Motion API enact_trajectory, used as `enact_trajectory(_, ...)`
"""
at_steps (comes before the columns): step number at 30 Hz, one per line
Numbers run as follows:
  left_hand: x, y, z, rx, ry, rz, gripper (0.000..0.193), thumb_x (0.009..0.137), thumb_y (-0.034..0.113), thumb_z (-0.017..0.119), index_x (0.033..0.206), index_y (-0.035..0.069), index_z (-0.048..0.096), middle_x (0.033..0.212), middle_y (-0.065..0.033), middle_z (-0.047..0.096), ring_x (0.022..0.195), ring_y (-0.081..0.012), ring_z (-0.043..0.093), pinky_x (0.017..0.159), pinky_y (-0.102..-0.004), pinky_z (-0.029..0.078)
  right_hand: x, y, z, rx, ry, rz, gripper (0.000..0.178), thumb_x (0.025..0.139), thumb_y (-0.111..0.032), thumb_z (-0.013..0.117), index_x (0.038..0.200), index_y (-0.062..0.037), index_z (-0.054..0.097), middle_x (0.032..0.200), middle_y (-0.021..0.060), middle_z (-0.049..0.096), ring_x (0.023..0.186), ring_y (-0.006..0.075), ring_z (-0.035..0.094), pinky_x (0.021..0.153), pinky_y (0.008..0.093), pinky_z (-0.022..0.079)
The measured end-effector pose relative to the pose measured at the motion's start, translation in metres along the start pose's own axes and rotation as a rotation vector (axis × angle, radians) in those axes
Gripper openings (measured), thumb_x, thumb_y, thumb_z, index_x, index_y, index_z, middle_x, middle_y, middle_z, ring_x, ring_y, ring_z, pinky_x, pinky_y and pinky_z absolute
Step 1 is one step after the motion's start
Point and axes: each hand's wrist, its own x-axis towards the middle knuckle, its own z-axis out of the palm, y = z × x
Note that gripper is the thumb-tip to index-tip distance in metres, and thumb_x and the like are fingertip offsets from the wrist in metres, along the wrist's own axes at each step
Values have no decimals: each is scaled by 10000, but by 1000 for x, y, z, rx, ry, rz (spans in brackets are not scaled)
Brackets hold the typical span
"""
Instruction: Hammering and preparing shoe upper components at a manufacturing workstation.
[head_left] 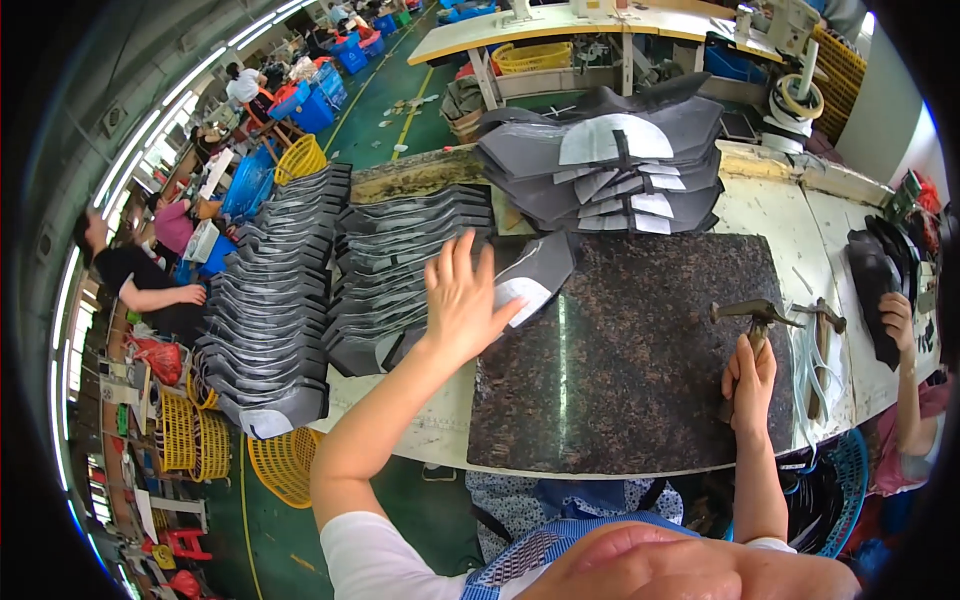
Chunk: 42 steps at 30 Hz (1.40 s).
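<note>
My right hand [750, 385] is wrapped round the handle of a hammer [757, 311], its metal head raised over the right side of a dark speckled stone slab [630, 370]. With fingers spread, my left hand [462, 295] is over a dark grey cut piece with a white patch [540, 275], at the slab's left edge. Whether the palm touches the piece I cannot tell. Beside that hand lies a row of overlapping grey pieces [395, 270]. A longer row of similar pieces [275, 310] lies farther left. Beyond the slab, larger grey pieces with white patches [615, 140] are stacked.
A second hammer [823, 345] and clear strips [803, 375] lie right of the slab. At the far right, a co-worker's hand [897, 320] holds dark pieces [873, 290]. Below the table's left edge stands a yellow basket [285, 465]. Another person [150, 285] works at left.
</note>
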Motion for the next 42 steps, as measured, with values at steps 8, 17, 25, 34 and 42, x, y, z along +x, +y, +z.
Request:
enact_trajectory(8,-23,18,-56,-477,-430,-136,500,776,460,790,944,13,644,948,-165,677,826,-328,662,696,-422,514,3,10,11,-71,1,-25,154,1021,-204,554,915,-114,487,652,-39,386,472,52,365,401,204,297)
enact_trajectory(17,-49,60,-74,-1629,-1019,-99,473,841,280,819,1157,3,603,1025,-17,680,923,-83,601,811,-269,489,-35,-1,39,234,-297,38,581,907,-583,596,1152,-61,521,998,30,541,623,58,497,462,171,380)
enact_trajectory(25,-64,82,-31,-1742,-1158,-79,365,894,246,767,1121,8,612,997,-10,677,889,-58,584,797,-255,486,-56,-11,48,-41,-348,167,333,832,-31,735,1032,-72,471,724,-3,561,505,65,521,434,176,373)
enact_trajectory(34,-31,127,28,-990,-234,215,182,850,174,738,941,29,676,764,-84,594,664,-200,595,625,-349,493,-44,-15,-3,-357,-137,-115,120,976,-100,602,1056,-36,539,727,2,553,532,56,499,469,188,394)
enact_trajectory(42,-20,129,20,-1043,-388,42,345,769,116,790,1083,37,672,865,-57,611,705,-182,594,647,-322,510,-35,-34,10,-692,-544,-231,158,940,-95,638,1015,16,554,649,124,579,518,238,588,495,349,439)
